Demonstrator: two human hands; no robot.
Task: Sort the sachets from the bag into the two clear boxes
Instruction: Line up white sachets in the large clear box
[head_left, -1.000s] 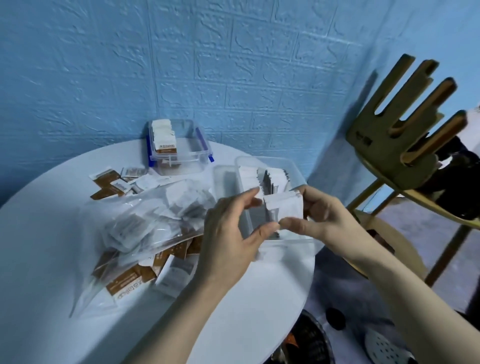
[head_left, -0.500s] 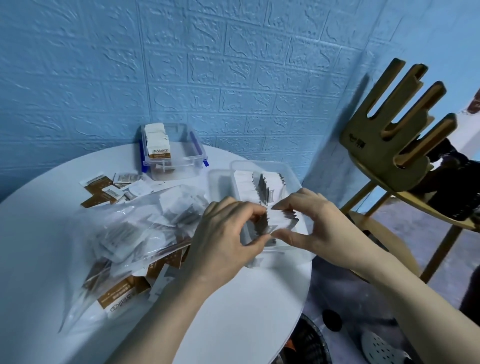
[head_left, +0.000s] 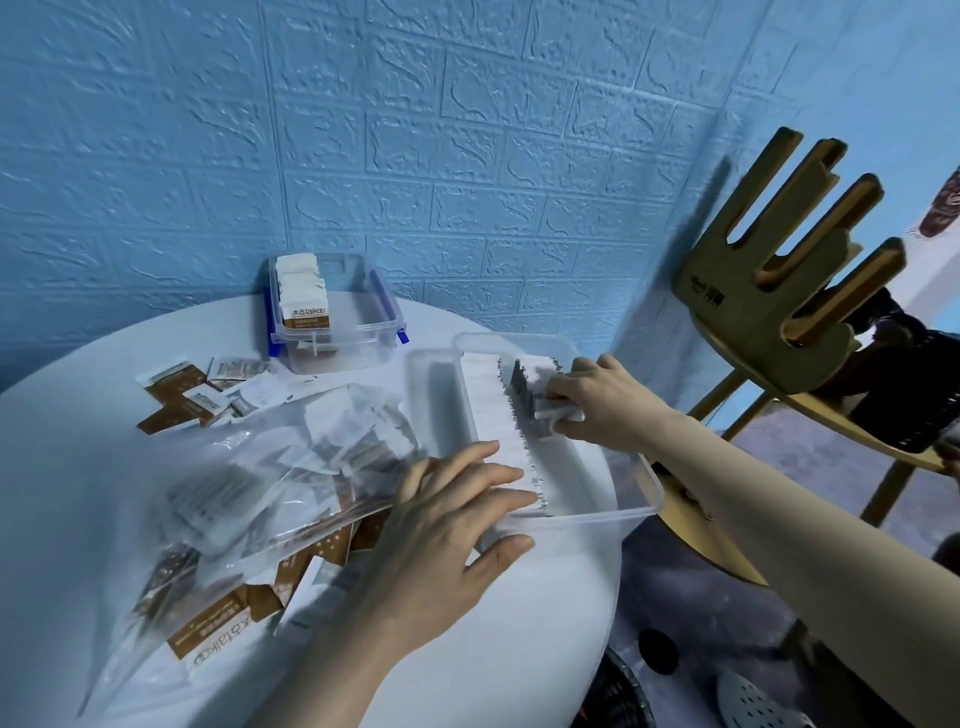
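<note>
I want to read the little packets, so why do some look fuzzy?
Head view: the packets in the bag are smeared by motion blur and the shiny plastic; the packet in the far box is sharp; the wide lens bends the table edge.

Wall: you face blue brick-embossed wall panelling (head_left: 467, 130), meeting in a corner at your right
Table: round white tabletop (head_left: 62, 519) before you
Chair: hand-shaped wooden chair (head_left: 769, 291) at your right
Floor: grey, dim beneath (head_left: 727, 623)

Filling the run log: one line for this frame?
step: filing sachet | right hand: pinches white sachet in near box | left hand: flat on sachet row | bag: part full
</note>
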